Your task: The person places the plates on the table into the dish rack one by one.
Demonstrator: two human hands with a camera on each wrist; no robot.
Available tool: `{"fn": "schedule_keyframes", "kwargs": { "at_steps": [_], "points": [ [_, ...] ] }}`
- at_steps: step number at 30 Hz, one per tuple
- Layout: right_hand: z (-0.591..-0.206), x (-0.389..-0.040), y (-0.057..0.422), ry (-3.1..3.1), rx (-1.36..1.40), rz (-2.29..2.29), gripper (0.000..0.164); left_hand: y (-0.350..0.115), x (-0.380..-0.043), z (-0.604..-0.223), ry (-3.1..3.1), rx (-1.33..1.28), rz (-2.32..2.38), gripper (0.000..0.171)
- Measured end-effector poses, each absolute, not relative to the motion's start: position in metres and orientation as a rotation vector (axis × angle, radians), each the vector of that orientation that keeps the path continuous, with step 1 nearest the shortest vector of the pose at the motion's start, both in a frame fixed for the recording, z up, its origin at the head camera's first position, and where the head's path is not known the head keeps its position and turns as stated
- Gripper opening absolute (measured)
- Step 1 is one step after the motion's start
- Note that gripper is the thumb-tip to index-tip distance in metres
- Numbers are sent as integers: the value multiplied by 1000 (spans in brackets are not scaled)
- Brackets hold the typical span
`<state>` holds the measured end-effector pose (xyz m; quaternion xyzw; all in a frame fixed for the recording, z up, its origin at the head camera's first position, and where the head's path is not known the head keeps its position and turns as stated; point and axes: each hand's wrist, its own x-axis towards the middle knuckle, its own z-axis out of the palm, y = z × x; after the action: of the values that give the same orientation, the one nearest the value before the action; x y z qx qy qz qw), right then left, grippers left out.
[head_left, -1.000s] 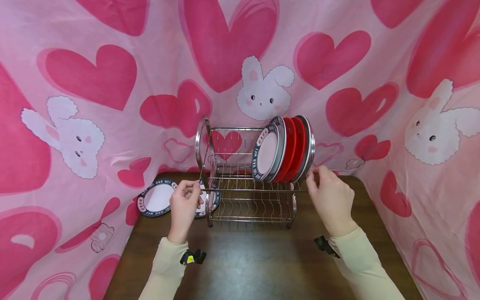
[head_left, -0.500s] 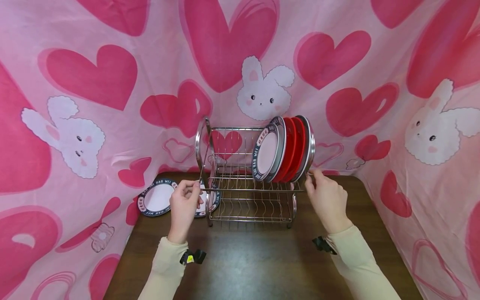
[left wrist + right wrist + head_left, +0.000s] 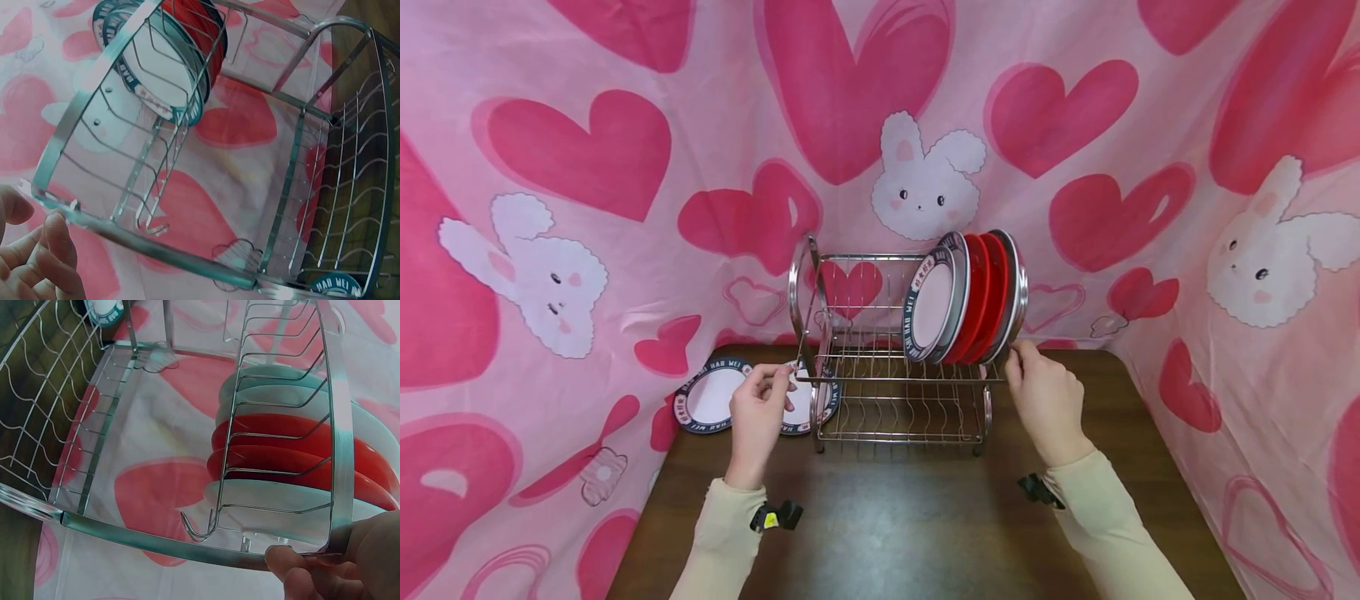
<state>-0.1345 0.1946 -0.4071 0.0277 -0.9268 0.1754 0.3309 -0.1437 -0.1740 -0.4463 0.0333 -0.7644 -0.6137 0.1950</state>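
A two-tier metal dish rack (image 3: 898, 435) stands on the table. Several plates lean upright at the right of its upper tier: a white plate with a dark lettered rim (image 3: 931, 304), red plates (image 3: 996, 292) and pale ones. My right hand (image 3: 1047, 404) pinches the right front corner of the upper tier, thumb and fingers on the metal in the right wrist view. At the left front corner is my left hand (image 3: 758, 417). Its thumb (image 3: 14, 206) and fingertips (image 3: 55, 220) are parted, just off the metal corner in the left wrist view.
Two dark-rimmed plates lie flat on the brown table (image 3: 880, 525) left of the rack: a left plate (image 3: 711, 396) and a right plate (image 3: 822, 404) partly behind the rack's side. A pink heart-and-rabbit cloth (image 3: 730, 100) hangs close behind and along both sides.
My left hand has shifted slightly left, its fingertips coming away from the rack corner. My right hand has moved a little left along the right corner. The plates stay where they were.
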Motion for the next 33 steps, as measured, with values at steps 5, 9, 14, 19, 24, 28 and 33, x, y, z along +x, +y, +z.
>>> {"fn": "schedule_keyframes", "kwargs": {
  "at_steps": [5,9,14,19,24,28,33],
  "points": [
    [-407,-133,194,-2434,59,478,12,-183,-145,-455,-2142,119,-1690,17],
    [-408,-133,195,-2432,52,476,12,-190,-147,-464,-2154,170,-1685,20],
    [-409,-134,194,-2440,54,471,16,-201,-153,-483,-2185,280,-1660,23],
    [-410,-135,194,-2446,67,471,19,-213,-160,-506,-2223,386,-1656,27],
    [-409,-135,195,-2451,83,482,20,-224,-165,-527,-2279,463,-1640,30],
    [-407,-133,195,-2463,79,509,22,-231,-169,-546,-2301,519,-1614,31],
    [-406,-131,196,-2497,76,554,27,-237,-170,-567,-2320,600,-1601,31]
  ]
}}
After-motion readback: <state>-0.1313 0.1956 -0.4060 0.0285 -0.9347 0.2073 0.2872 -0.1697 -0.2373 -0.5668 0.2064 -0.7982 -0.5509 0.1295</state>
